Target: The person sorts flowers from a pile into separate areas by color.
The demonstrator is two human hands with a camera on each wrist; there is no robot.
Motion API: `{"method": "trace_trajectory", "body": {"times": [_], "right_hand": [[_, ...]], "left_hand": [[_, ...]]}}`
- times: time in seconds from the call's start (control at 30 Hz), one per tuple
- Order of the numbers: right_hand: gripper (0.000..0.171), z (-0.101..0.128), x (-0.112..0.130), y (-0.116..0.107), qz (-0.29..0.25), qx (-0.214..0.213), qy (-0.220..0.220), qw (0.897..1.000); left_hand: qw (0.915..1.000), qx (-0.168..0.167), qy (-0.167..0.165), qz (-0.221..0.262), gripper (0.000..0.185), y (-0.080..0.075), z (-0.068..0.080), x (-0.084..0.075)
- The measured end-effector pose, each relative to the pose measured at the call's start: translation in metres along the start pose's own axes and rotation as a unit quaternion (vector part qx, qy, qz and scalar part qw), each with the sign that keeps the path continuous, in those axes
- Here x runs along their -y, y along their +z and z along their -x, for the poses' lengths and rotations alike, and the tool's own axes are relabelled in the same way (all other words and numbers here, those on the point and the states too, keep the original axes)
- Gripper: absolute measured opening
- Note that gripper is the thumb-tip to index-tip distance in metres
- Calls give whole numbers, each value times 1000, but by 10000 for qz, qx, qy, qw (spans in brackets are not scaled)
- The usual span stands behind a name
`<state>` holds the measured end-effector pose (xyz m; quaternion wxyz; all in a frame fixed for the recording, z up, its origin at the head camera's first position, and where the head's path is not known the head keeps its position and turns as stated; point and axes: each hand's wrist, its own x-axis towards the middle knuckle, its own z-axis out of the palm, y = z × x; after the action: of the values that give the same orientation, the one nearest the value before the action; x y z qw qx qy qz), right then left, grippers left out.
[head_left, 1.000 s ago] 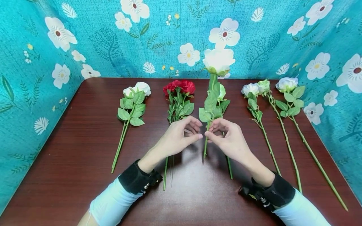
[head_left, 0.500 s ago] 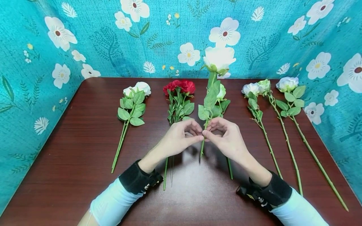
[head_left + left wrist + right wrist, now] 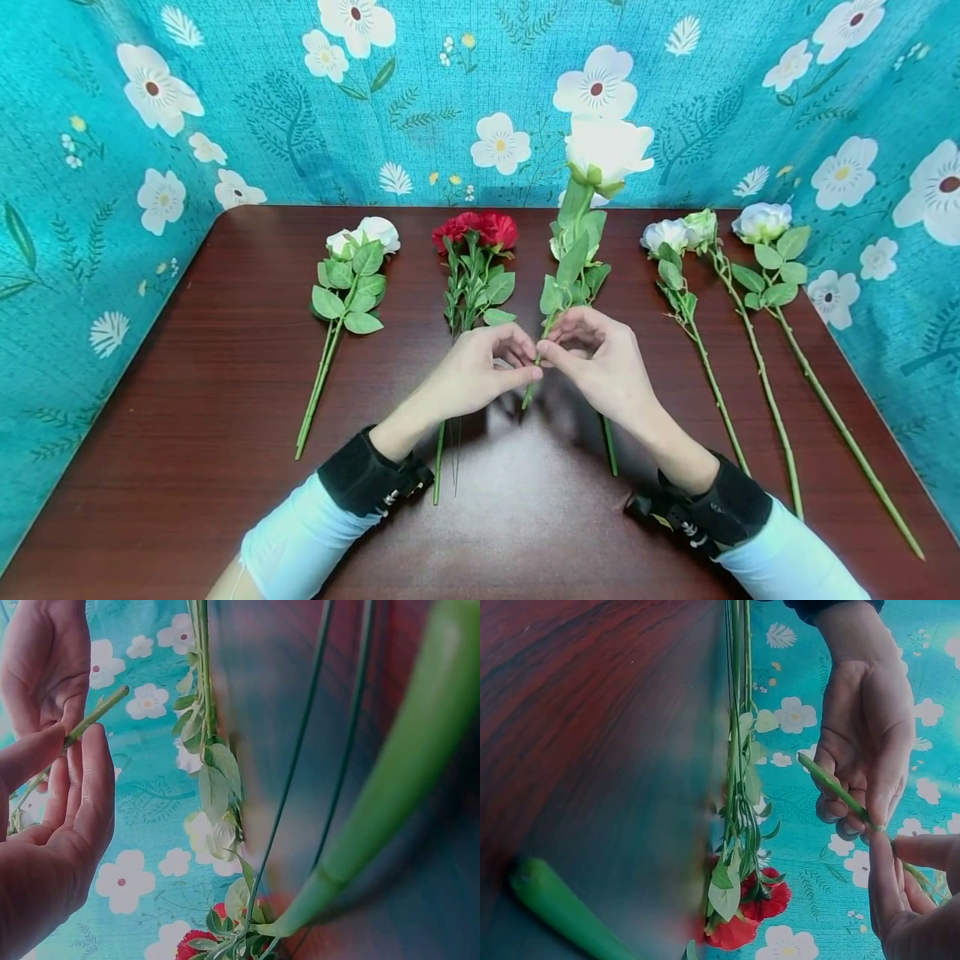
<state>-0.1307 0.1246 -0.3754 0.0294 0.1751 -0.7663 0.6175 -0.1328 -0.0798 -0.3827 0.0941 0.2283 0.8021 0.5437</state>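
Note:
I hold a white rose (image 3: pixel 607 150) off the dark wooden table (image 3: pixel 187 400), its bloom up and leaning to the right. My left hand (image 3: pixel 525 364) and right hand (image 3: pixel 550 354) meet at the lower green stem (image 3: pixel 531 385), and each pinches it between thumb and fingers. In the left wrist view the stem (image 3: pixel 97 712) runs between my left hand's (image 3: pixel 71 761) thumb and fingers, with the right hand (image 3: pixel 45 667) above. The right wrist view shows my right hand (image 3: pixel 881 840) pinching the stem (image 3: pixel 832 784), which crosses the left hand's fingers (image 3: pixel 855 802).
On the table lie a white rose bunch (image 3: pixel 352 275) at left, red carnations (image 3: pixel 476 233), another pale flower (image 3: pixel 588 250) behind the held one, and long-stemmed white roses (image 3: pixel 761 223) at right. Teal floral fabric walls (image 3: pixel 225 100) close in three sides.
The held rose has tipped to the right, its bloom moving right and slightly up. My hands have drawn together, and the left hand has come onto the stem.

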Motion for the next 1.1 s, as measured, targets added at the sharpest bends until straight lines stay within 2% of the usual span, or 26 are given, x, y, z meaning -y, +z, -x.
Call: {"method": "trace_trajectory", "body": {"times": [0.27, 0.57, 0.83, 1.1], "right_hand": [[24, -2, 0, 0, -384, -152, 190, 9990], [23, -3, 0, -1, -441, -229, 309, 9983], [24, -3, 1, 0, -549, -173, 247, 9980], [25, -3, 1, 1, -620, -158, 204, 9977]], "left_hand": [[10000, -6, 76, 53, 15, 2, 0, 0], [9989, 107, -3, 461, 16, 4, 1, 1], [9997, -105, 41, 209, 15, 5, 0, -1], [9996, -211, 30, 208, 14, 6, 1, -2]]}}
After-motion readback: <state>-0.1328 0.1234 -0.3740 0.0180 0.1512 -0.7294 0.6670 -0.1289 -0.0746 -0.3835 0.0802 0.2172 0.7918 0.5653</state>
